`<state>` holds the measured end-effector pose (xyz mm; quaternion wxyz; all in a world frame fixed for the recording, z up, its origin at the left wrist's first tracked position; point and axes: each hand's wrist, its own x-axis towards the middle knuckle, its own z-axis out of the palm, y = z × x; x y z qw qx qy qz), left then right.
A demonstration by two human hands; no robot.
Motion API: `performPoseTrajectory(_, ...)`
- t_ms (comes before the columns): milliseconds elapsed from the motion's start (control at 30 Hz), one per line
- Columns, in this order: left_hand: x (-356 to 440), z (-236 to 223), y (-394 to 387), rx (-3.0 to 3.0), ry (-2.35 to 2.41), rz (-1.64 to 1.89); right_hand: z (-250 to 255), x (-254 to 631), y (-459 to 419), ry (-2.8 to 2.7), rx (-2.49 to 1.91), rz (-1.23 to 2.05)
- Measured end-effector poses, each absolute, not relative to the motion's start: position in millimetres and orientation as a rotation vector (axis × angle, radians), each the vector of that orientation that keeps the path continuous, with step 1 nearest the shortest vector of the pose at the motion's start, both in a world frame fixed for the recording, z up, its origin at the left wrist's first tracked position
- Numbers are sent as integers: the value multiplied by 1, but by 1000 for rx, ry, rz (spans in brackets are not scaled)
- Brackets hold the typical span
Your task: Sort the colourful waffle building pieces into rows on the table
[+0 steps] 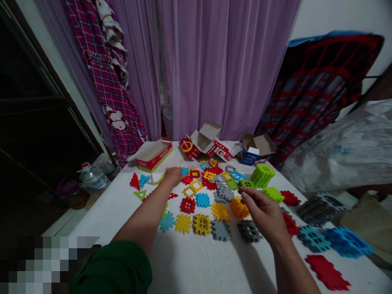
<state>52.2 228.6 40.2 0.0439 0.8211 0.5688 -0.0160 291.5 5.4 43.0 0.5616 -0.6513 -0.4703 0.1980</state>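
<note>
Left hand [174, 175]: reaches across the white table [199, 265]; its fingertips are unclear, so whether they pinch anything cannot be told.
Blue interlocking tile [184, 171]: just right of the left fingertips, much nearer that hand than the other; its long axis is too small to tell.
Right hand [263, 210]: fingers loosely curled, grip unclear.
Orange tile stack [239, 207]: just left of the right hand.

Notched pcs [202, 200], mixed cols., mostly flat; blue pc [184, 171] nr red pc [187, 180], orange stack [239, 207] R.
</note>
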Motion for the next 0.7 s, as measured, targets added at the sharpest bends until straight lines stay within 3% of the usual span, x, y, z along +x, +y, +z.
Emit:
performPoseTrajectory(100,47,35,234,2496,1740,16,46,290,6,-1091,-1540,496)
performPoseTrajectory(267,12,43,224,2320,1766,414,53,285,6,-1069,-1533,521)
performPoseTrajectory(467,-13,54,197,2441,1686,-197,57,281,6,-1056,-1496,532)
performPoseTrajectory(700,38,53,207,2499,1803,-156,56,282,5,-1063,-1498,525)
